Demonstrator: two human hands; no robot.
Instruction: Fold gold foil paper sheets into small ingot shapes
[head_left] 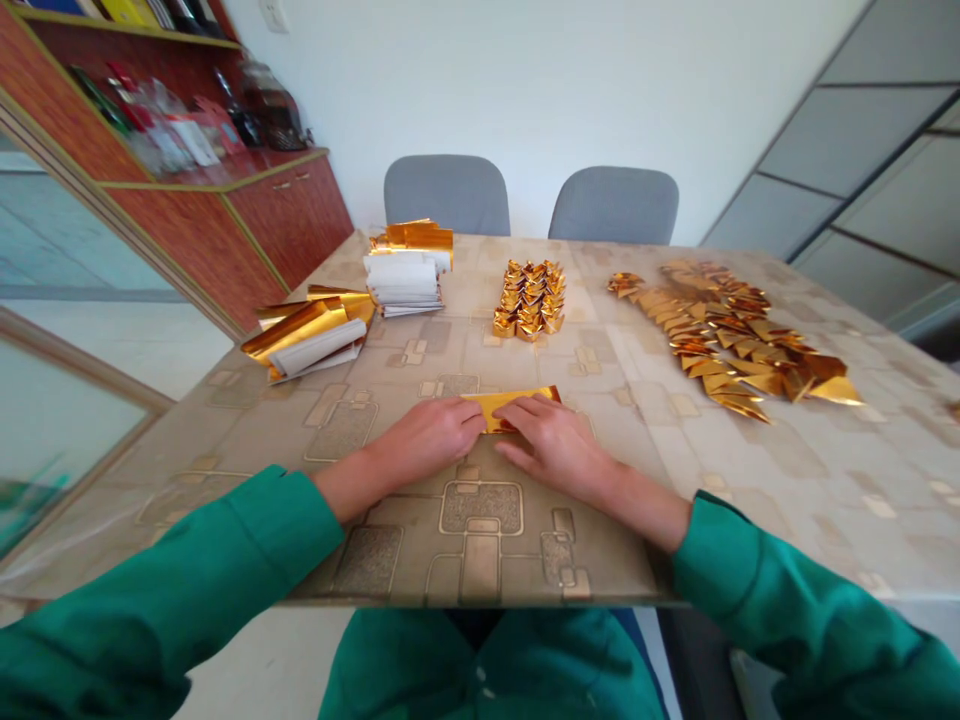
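Patterned beige counter [480,570] spreads before you, with a compact block of folded gold foil pieces [529,300] well beyond your hands. Your gold foil strip [493,408] lies directly under the fingers, its long axis running left to right, the right end angled slightly away from you. Your left hand [439,432] meets its left end, fingers bunched; I cannot tell whether they pinch it. Your right hand [559,447] rests across its near edge, fingers loosely extended, thumb spread apart. Neither hand is nearer; both touch.

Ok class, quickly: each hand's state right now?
Left hand: curled at the gold paper; grip cannot be told.
Right hand: open, resting on the gold paper.
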